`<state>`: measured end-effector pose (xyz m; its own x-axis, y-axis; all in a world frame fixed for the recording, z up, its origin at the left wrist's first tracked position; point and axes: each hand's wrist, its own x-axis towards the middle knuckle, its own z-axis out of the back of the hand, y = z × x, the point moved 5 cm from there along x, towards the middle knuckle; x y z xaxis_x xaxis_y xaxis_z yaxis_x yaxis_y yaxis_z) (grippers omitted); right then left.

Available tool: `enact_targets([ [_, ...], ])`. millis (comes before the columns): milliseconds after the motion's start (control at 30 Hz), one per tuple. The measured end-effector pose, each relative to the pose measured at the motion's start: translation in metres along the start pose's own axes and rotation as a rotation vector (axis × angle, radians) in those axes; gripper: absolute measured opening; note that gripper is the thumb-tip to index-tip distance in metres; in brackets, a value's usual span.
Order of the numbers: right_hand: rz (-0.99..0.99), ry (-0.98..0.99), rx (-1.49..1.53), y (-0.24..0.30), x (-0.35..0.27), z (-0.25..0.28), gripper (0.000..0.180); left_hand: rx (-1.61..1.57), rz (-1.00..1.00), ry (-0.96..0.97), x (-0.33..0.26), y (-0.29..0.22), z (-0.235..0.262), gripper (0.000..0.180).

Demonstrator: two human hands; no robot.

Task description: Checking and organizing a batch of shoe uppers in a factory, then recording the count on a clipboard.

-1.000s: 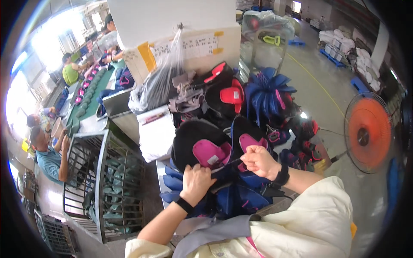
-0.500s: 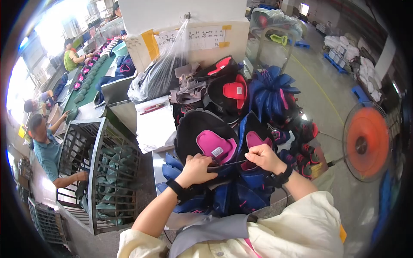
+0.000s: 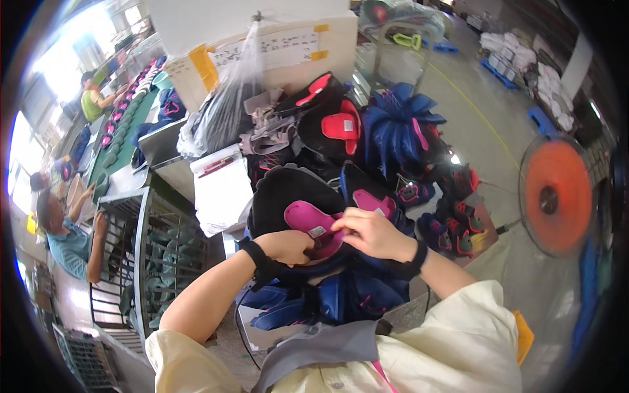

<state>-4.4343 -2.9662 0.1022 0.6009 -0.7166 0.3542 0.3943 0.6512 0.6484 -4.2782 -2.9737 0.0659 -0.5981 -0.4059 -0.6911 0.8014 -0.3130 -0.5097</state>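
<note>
One black upper (image 3: 276, 196), w/ pink patch (image 3: 300, 215): R hand (image 3: 373, 233) pinching patch; L hand (image 3: 286, 247) adj., grip unclear.

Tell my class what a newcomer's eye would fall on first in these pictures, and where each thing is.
The big, round orange fan at the far right likely catches the eye first. Next comes the bright pink panel against black fabric near the centre, with the left hand and right hand close about it. Beyond them, right of centre, blue pieces spread like petals.
</note>
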Motion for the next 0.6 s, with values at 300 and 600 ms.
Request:
enact_targets([
  [300,-0.238,0.332,-0.196,-0.04,0.019,-0.054,0.035,-0.673,0.037,-0.723,0.004,0.03,-0.017,0.019],
  [600,-0.31,0.147,-0.175,-0.038,0.023,-0.07,0.028,0.153,-0.296,-0.983,-0.008,0.012,0.0,0.019],
])
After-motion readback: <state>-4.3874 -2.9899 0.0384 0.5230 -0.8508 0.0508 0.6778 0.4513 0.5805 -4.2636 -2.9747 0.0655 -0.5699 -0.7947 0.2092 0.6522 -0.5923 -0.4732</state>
